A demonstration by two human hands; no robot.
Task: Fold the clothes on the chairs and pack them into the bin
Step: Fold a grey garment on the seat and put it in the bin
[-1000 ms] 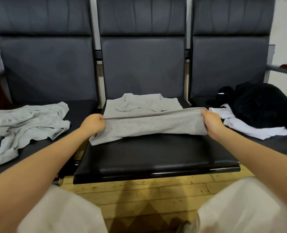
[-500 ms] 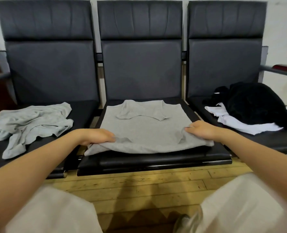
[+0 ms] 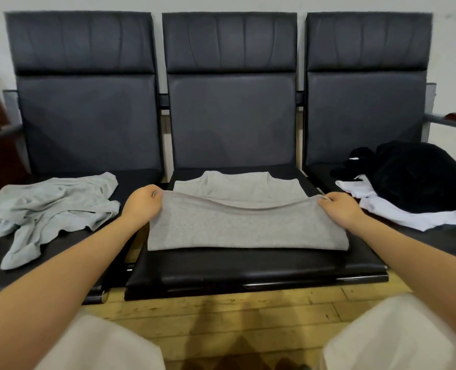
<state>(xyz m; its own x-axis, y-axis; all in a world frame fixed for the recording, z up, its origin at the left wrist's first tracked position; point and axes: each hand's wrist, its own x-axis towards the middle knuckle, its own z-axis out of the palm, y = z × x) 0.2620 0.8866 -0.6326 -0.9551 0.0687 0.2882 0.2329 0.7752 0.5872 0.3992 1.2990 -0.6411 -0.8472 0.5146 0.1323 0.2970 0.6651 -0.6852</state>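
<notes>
A grey shirt (image 3: 243,225) lies on the middle chair's seat (image 3: 248,268), its near half lifted and folded toward the collar. My left hand (image 3: 143,206) pinches the fold's left corner. My right hand (image 3: 337,208) pinches the right corner. A crumpled light grey garment (image 3: 51,206) lies on the left chair. On the right chair a black garment (image 3: 419,177) sits on top of a white one (image 3: 397,212). No bin is in view.
Three dark padded chairs (image 3: 88,116) stand in a row against a pale wall. Metal armrests (image 3: 448,121) stick out at both ends. Wooden floor (image 3: 235,316) runs between the seats and my knees in pale trousers.
Half a second ago both hands lay at the shirt's near hem. They have since lifted that hem and carried it away from me, over the shirt, toward the collar.
</notes>
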